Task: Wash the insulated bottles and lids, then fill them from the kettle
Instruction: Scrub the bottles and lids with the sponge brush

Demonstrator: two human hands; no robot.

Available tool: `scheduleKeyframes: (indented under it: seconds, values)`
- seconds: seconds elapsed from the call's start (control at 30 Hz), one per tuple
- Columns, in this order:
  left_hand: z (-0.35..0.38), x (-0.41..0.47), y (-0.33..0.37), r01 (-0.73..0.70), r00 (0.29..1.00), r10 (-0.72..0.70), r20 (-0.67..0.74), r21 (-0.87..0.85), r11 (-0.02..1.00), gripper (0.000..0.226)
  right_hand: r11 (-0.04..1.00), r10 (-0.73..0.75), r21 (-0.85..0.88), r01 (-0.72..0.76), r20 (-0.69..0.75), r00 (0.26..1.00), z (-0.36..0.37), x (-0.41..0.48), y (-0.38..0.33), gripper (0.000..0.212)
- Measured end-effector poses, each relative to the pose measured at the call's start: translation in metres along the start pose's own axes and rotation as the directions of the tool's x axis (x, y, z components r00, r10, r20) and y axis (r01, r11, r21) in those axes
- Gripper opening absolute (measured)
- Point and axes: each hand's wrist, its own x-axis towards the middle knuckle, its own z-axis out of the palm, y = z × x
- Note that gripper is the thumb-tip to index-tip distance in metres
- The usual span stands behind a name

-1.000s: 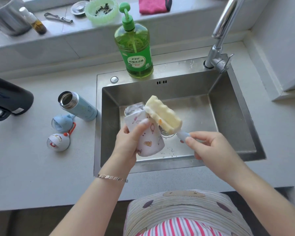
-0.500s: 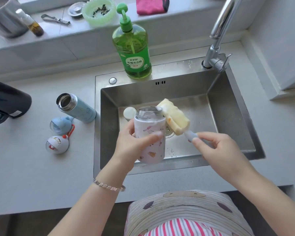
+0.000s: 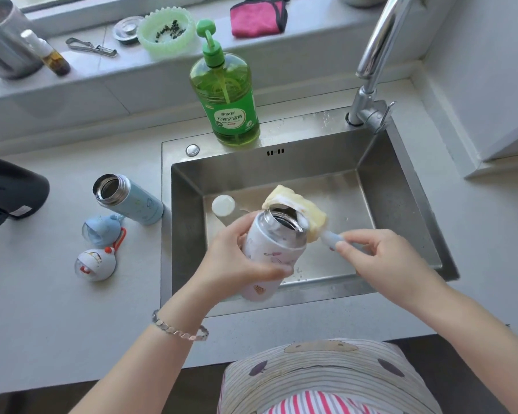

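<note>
Head view, step: washing, judged to be early. The white bottle (image 3: 274,243) is being scrubbed over the sink (image 3: 401,189), and no filling has begun.
Left hand (image 3: 237,261): wrapped round the middle of the white bottle. It holds the bottle tilted, with the open mouth turned up and away from the person.
Right hand (image 3: 380,258): pinches the pale blue handle of the sponge brush (image 3: 310,212) in its fingertips, just right of the bottle's mouth.
Sponge brush: its yellow head lies against the far rim of the mouth with some foam there. It does not look pushed down inside.
Next move: probably turning the sponge head in line with the mouth and pressing it in. That calls for a firm left-hand grip, since the wet bottle may slip.
Blue bottle (image 3: 132,201): open, lying on its side on the bench (image 3: 57,324) just left of the sink. It is well apart from both hands and seemingly unwashed.
Lids: a blue lid (image 3: 102,230) and a white lid (image 3: 95,264) sit on the bench near the blue bottle. A small white round piece (image 3: 223,205) lies in the sink, beyond the left hand.
Kettle (image 3: 9,192): dark, at the far left edge of the bench.
Soap bottle (image 3: 225,103): green, standing behind the sink, left of the tap (image 3: 374,55).
</note>
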Motion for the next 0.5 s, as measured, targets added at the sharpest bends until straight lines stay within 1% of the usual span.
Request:
scheduleKeyframes:
  seconds: [0.07,0.13,0.17,0.2,0.27,0.33,0.37,0.43,0.5]
  values:
    - [-0.006,0.001,-0.007,0.004,0.999,-0.003,-0.032,0.048,0.999,0.063,0.993,0.002,-0.117,-0.003,-0.001,1.000,-0.011,0.001,0.001,0.022]
    - [-0.016,0.003,-0.017,0.023,0.995,-0.014,-0.098,0.098,0.995,0.067,0.987,-0.006,-0.163,0.006,0.001,1.000,-0.028,-0.001,-0.001,0.019]
    - [-0.020,0.002,-0.021,0.025,0.993,-0.009,-0.119,0.134,0.991,0.069,0.981,-0.009,-0.194,0.012,0.020,1.000,-0.036,-0.002,-0.004,0.018]
    - [-0.022,0.001,-0.023,0.016,0.992,0.006,-0.125,0.174,0.985,0.070,0.965,-0.004,-0.263,0.017,0.052,0.999,-0.042,-0.003,-0.009,0.017]
    - [-0.022,-0.001,-0.020,-0.033,0.994,0.058,-0.090,0.258,0.966,0.073,0.884,-0.005,-0.464,0.064,0.127,0.992,-0.045,-0.002,-0.018,0.016]
    - [-0.018,-0.001,-0.014,-0.104,0.992,0.120,-0.024,0.356,0.929,0.078,0.790,-0.062,-0.589,0.168,0.196,0.979,-0.037,0.001,-0.025,0.023]
    - [-0.016,-0.001,-0.012,-0.136,0.989,0.148,0.002,0.394,0.909,0.080,0.771,-0.099,-0.600,0.214,0.219,0.971,-0.033,0.002,-0.028,0.025]
    - [-0.014,-0.001,-0.013,-0.177,0.983,0.180,0.034,0.432,0.884,0.081,0.786,-0.147,-0.562,0.258,0.234,0.961,-0.033,0.006,-0.033,0.026]
    - [-0.013,-0.004,-0.019,-0.208,0.977,0.206,0.055,0.445,0.871,0.081,0.833,-0.139,-0.504,0.228,0.210,0.968,-0.038,0.012,-0.034,0.025]
